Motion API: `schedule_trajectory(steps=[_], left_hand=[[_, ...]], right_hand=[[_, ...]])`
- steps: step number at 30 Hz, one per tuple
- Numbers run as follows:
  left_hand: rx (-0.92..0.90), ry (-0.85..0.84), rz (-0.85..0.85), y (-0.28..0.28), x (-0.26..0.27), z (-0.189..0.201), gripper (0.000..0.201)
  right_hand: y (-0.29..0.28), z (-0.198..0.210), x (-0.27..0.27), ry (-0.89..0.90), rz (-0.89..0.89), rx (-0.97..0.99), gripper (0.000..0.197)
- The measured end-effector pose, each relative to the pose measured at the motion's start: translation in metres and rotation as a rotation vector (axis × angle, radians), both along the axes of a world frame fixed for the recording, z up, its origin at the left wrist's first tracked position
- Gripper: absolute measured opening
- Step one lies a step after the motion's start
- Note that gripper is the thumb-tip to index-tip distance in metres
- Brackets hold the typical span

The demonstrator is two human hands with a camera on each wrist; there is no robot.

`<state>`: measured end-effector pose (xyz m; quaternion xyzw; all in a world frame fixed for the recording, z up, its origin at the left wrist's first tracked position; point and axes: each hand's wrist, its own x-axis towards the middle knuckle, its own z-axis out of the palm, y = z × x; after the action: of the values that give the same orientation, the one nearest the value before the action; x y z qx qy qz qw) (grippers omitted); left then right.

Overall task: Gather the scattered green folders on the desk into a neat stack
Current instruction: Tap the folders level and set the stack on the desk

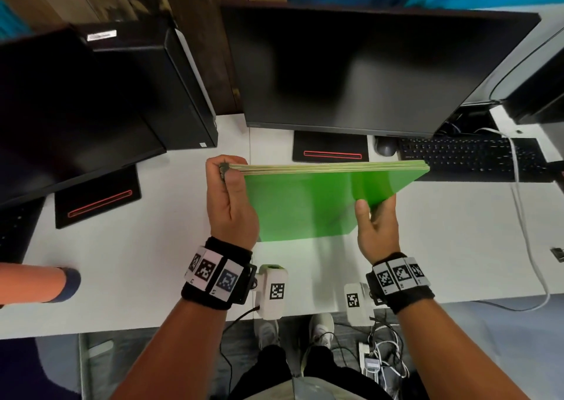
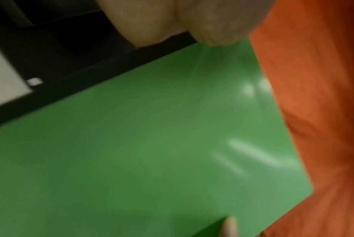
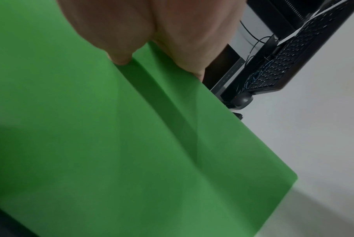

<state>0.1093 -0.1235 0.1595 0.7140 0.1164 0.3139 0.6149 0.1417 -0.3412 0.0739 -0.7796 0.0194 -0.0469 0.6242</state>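
A stack of several green folders (image 1: 302,204) stands on its lower edge on the white desk (image 1: 442,241), with its top edges lined up and tilted toward me. My left hand (image 1: 227,182) grips the stack's upper left corner, fingers curled over the top edge. My right hand (image 1: 377,216) holds the right side, thumb on the front cover and fingers behind. The green cover (image 2: 151,152) fills the left wrist view. In the right wrist view my thumb presses on the green cover (image 3: 131,144).
A black monitor (image 1: 366,69) stands right behind the folders, its base (image 1: 331,152) just beyond them. A second monitor (image 1: 61,118) and a black computer case (image 1: 171,88) are at the left. A keyboard (image 1: 470,158), a mouse (image 1: 386,146) and a white cable (image 1: 525,225) lie at the right.
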Motion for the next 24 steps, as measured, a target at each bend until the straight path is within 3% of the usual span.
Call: schedule_trajectory(steps=[4, 8, 10, 12, 16, 20, 24], left_hand=[[0.022, 0.266, -0.153, 0.004, -0.017, -0.057, 0.027], [0.296, 0.454, -0.237, 0.021, -0.032, -0.107, 0.034], [0.387, 0.461, -0.225, 0.03, -0.028, -0.107, 0.028], [0.429, 0.428, -0.197, 0.039, -0.022, -0.097, 0.025], [0.441, 0.398, -0.181, 0.073, -0.019, -0.08, 0.034], [0.427, 0.617, -0.166, 0.123, -0.036, -0.09, 0.03], [0.403, 0.909, -0.101, 0.171, -0.048, -0.114, 0.042]], right_hand=[[-0.008, -0.011, 0.001, 0.061, 0.061, -0.097, 0.053], [-0.024, -0.029, -0.007, 0.125, 0.153, -0.279, 0.054], [-0.023, -0.028, -0.003, 0.11, 0.159, -0.298, 0.059], [-0.018, -0.027, 0.005, 0.101, 0.158, -0.3, 0.039], [0.002, -0.023, 0.021, 0.144, 0.272, -0.353, 0.032], [0.044, -0.03, 0.024, 0.366, 0.458, -0.5, 0.03], [0.103, -0.047, 0.019, 0.617, 0.636, -0.666, 0.024]])
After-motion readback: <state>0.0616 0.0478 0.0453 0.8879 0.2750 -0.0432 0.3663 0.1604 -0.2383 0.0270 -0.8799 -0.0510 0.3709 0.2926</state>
